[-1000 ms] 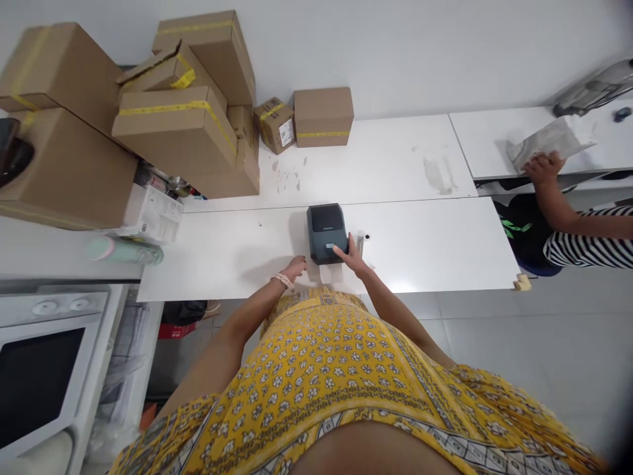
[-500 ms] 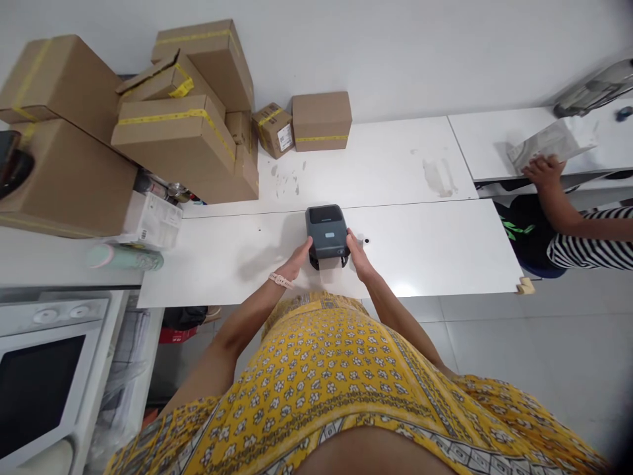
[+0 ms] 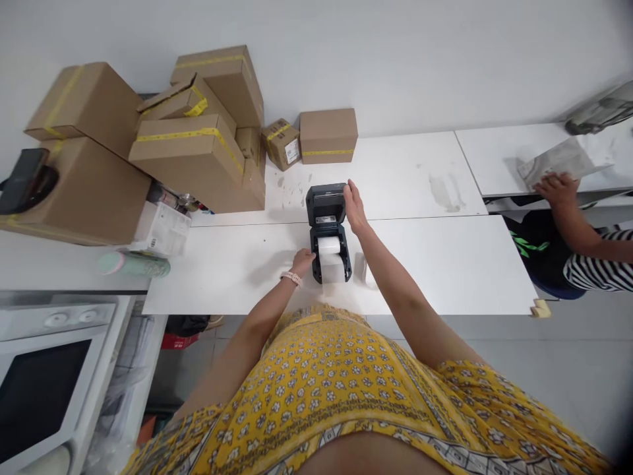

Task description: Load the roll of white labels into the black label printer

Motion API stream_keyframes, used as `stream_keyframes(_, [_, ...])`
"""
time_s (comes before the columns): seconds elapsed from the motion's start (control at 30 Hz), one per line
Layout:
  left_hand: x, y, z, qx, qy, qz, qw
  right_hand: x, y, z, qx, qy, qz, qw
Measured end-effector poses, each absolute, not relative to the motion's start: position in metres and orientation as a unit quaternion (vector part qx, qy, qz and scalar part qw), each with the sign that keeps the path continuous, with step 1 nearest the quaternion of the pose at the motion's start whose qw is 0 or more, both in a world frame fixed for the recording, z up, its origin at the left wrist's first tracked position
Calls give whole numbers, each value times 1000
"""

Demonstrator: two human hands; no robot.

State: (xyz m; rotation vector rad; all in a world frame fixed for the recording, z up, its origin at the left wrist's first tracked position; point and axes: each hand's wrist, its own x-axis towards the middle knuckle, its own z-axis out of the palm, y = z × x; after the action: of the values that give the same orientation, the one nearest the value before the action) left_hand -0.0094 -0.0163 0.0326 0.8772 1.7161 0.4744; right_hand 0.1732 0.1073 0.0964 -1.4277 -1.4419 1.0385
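A dark grey label printer (image 3: 347, 254) stands on the white table with its lid (image 3: 319, 201) tilted up and back. Inside sits a white paper roll (image 3: 329, 246), and a strip of paper (image 3: 333, 272) hangs out of the front. My left hand (image 3: 301, 262), below which a pink wristband shows, grips the left side of the printer's base. With its fingers at the lid's upper right edge, my right hand (image 3: 355, 210) holds the raised lid. A small white object (image 3: 368, 276) lies right of the printer, partly hidden by my right forearm.
Cardboard boxes (image 3: 188, 148) with yellow tape are stacked at the left, and a larger box (image 3: 328, 132) stands by the wall. A green bottle (image 3: 133, 264) lies at the left. At the right, another person's hand (image 3: 558, 188) rests on a grey-white package (image 3: 558, 161).
The printer's lid has swung from closed to open, showing the roll inside. My right hand has moved up with the lid, and the left stays by the printer's side.
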Motion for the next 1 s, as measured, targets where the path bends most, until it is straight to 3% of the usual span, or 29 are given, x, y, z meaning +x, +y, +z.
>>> stream_keyframes(0.17, [-8, -17, 14, 407, 762, 165, 476, 188, 118, 88, -571, -545, 429, 440])
stream_keyframes(0.3, [-11, -3, 5, 454, 758, 123, 451, 191, 72, 49, -644, -457, 379, 483])
stream_keyframes(0.37, [-10, 2, -1, 479, 754, 79, 443, 189, 44, 26, -657, -504, 381, 412])
stream_keyframes(0.47, [-8, 6, -9, 500, 753, 33, 427, 180, 21, 5, -601, -670, 375, 223])
stream_keyframes(0.7, [3, 11, -7, 544, 754, -60, 364, 143, 50, 7, -477, -849, 207, -91])
stream_keyframes(0.87, [10, 13, 3, 559, 745, -135, 336, 137, 64, 10, -458, -860, 186, -127])
stream_keyframes(1.0, [12, 10, 10, 569, 746, -134, 320, 172, 63, 32, -418, -834, 355, -56])
